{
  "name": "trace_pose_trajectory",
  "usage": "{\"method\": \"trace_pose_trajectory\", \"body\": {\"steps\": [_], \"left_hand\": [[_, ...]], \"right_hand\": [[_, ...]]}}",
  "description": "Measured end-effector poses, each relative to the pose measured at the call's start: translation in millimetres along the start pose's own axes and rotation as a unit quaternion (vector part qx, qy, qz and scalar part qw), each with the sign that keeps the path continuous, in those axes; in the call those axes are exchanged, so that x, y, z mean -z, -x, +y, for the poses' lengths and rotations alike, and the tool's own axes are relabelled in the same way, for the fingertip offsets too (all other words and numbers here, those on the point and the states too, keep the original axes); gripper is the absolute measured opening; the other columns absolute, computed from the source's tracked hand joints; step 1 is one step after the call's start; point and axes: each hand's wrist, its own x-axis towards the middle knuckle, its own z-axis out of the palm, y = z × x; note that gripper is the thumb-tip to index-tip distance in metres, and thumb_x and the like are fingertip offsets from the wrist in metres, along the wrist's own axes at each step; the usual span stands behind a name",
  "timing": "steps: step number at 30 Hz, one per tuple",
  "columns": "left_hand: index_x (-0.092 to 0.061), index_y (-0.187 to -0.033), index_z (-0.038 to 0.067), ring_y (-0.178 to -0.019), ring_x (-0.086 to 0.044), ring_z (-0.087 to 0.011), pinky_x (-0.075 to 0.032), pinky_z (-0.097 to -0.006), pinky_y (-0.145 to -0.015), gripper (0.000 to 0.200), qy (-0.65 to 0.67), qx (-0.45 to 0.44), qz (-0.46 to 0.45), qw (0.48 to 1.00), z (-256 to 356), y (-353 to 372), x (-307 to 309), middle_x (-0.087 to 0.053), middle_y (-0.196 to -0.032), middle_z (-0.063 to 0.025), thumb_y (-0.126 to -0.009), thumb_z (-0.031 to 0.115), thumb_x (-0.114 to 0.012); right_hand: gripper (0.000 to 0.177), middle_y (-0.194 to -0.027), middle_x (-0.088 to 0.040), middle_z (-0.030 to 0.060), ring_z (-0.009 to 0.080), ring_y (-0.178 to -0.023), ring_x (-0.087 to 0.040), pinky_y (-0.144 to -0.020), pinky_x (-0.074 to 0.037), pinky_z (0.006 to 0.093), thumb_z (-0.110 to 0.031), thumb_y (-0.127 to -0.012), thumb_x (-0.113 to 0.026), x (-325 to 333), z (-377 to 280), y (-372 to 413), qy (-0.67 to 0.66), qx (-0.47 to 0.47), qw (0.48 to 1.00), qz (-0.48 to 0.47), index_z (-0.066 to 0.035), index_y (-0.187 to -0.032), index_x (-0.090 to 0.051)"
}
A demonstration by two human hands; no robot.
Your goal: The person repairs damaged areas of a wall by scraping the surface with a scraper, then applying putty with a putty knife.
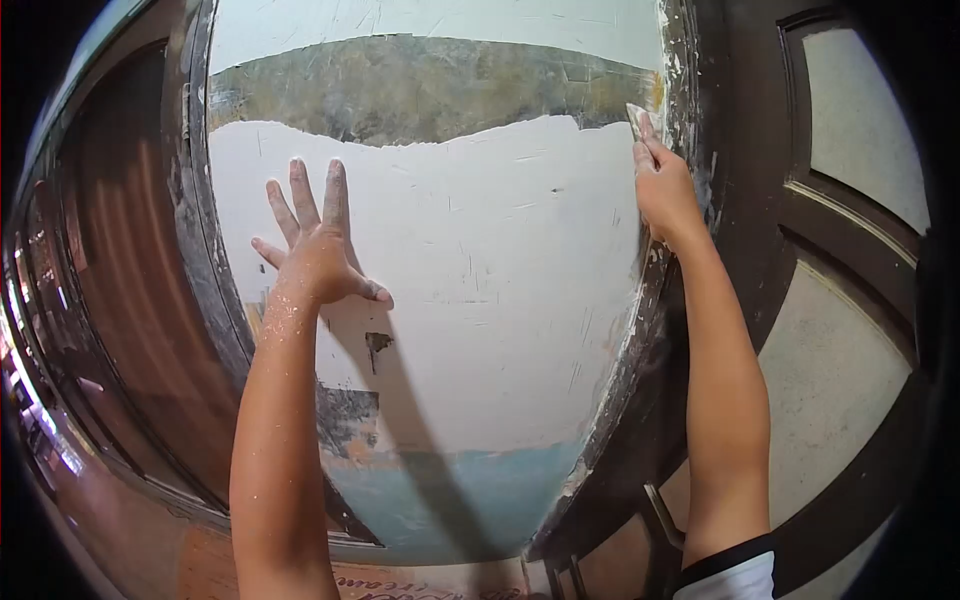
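My left hand (318, 255) lies with its fingers spread against the white-coated part of the wall (500, 250), and pale dust covers its fingers and wrist. At the wall's right edge, my right hand (663, 185) grips a small flat scraper (634, 122), its fingers also whitened. The scraper's tip is beside the right end of a bare grey-green band (420, 90) that crosses the wall above the white area. Below my left hand are a small dark patch (378, 342) and a larger grey one (347, 418).
Dark wooden frames edge the wall on both sides. A panelled dark door (750, 150) stands at the right, and a brown curtain-like surface (135, 230) hangs at the left. Light blue paint (460, 500) shows low on the wall, above a board with lettering (400, 582).
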Motion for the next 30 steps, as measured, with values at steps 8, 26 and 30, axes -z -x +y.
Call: {"method": "trace_pose_trajectory", "body": {"steps": [8,26,30], "left_hand": [[0.001,-0.168,0.031,-0.157,0.023,-0.0445,-0.007,-0.0847,-0.112,0.180,0.006,0.023,-0.008,1.000,8,6,10,0.020,-0.173,-0.0160,-0.024,0.046,-0.105],[0.000,-0.168,0.034,-0.157,0.022,-0.0437,-0.007,-0.0841,-0.113,0.176,0.012,0.024,-0.003,1.000,6,8,8,0.020,-0.173,-0.0158,-0.028,0.045,-0.105],[-0.002,-0.168,0.034,-0.158,0.021,-0.0431,-0.006,-0.0837,-0.113,0.176,0.021,0.022,0.003,1.000,8,8,14,0.019,-0.174,-0.0150,-0.026,0.045,-0.105]], "right_hand": [[0.047,-0.125,-0.073,0.0214,0.0258,-0.086,-0.071,-0.084,-0.055,0.0362,-0.026,-0.108,-0.052,12,-26,14,0.014,-0.113,0.992,-0.058,-0.009,-0.152,-0.053],[0.047,-0.070,-0.055,0.0000,0.0094,-0.051,-0.044,-0.049,-0.039,0.0328,-0.026,-0.110,-0.048,-8,13,-1,0.044,-0.004,0.999,0.015,-0.016,-0.156,-0.050],[0.045,-0.143,-0.062,0.0234,0.0321,-0.123,-0.064,-0.103,-0.047,0.0358,-0.025,-0.108,-0.049,-1,-6,-1,-0.017,0.024,1.000,0.011,-0.010,-0.150,-0.054]]}}
